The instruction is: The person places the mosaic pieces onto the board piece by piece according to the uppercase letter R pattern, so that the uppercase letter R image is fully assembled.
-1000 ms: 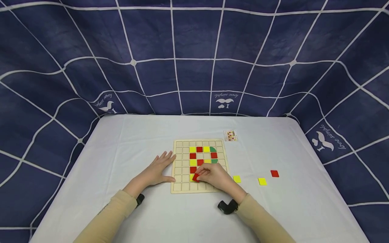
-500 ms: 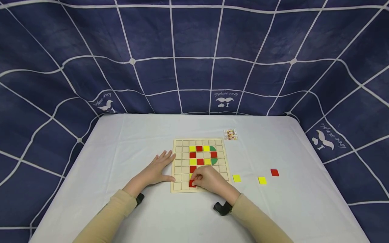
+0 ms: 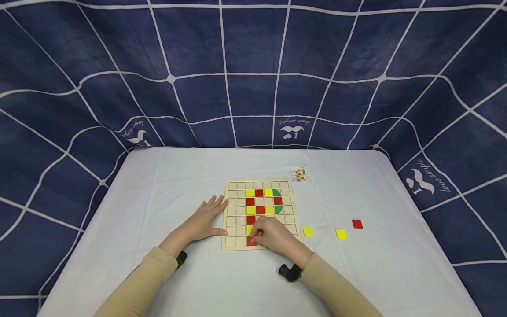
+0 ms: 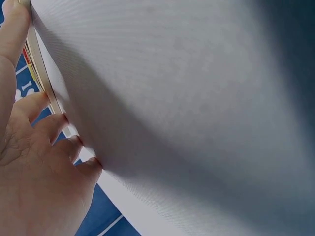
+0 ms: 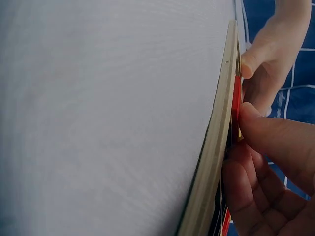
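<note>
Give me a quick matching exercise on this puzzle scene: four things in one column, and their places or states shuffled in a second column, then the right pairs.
Things:
1. left hand
2. right hand
3. loose red tile
4. small pattern card

Places or states:
A. lies on the table beyond the board's far right corner
B. rests flat, fingers spread, at the left edge of the wooden board
C. lies farthest right on the table, beyond two loose yellow tiles
D. presses a red tile into the board's near row

Pairs: 1-B, 2-D, 3-C, 4-A
</note>
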The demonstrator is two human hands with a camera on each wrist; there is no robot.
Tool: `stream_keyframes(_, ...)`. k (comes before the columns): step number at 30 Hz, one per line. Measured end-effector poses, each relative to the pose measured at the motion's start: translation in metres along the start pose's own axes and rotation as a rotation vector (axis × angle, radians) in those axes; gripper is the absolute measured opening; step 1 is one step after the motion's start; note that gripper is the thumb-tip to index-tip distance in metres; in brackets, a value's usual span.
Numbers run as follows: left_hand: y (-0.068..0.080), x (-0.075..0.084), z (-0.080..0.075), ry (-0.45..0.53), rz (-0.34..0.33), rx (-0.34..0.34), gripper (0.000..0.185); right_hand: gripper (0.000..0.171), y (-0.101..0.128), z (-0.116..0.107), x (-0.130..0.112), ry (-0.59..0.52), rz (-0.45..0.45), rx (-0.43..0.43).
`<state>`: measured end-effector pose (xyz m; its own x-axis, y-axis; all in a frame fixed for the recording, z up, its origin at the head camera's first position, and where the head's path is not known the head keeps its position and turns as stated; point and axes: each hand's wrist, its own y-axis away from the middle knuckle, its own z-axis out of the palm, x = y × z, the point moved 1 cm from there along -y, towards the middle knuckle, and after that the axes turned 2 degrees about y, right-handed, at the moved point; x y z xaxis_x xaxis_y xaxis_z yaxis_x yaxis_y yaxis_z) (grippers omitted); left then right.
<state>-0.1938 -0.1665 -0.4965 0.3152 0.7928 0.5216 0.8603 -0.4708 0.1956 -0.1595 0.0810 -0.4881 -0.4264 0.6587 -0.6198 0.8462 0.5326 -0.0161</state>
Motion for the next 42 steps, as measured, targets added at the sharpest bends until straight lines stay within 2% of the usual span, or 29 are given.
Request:
stream_keyframes(5, 0.000, -0.001, 0.001, 0.002, 0.000, 0.002, 0.103, 0.008, 0.002, -0.001, 0.000, 0.008, 0.007, -0.001)
stream_keyframes(9, 0.000, -0.001, 0.001, 0.000, 0.002, 0.003, 0.103, 0.007, 0.007, -0.010, 0.005, -0.037, 0.022, 0.014)
stream_keyframes(16, -0.001, -0.001, 0.001, -0.006, -0.001, -0.002, 0.103, 0.007, 0.028, -0.041, 0.032, -0.155, 0.156, 0.112)
stream_keyframes(21, -0.001, -0.001, 0.001, -0.014, -0.005, -0.004, 0.103, 0.015, 0.047, -0.063, 0.058, -0.198, 0.279, 0.150)
stream_keyframes(26, -0.001, 0.000, 0.001, -0.013, -0.018, 0.002, 0.104, 0.022, 0.063, -0.078, 0.080, -0.159, 0.365, 0.136)
stream_keyframes(30, -0.001, 0.001, 0.001, -0.019, -0.027, 0.002, 0.104, 0.026, 0.073, -0.080, 0.091, -0.124, 0.390, 0.102)
stream_keyframes(42, -0.001, 0.002, 0.001, -0.008, -0.035, 0.000, 0.104, 0.024, 0.076, -0.073, 0.092, -0.069, 0.424, 0.043)
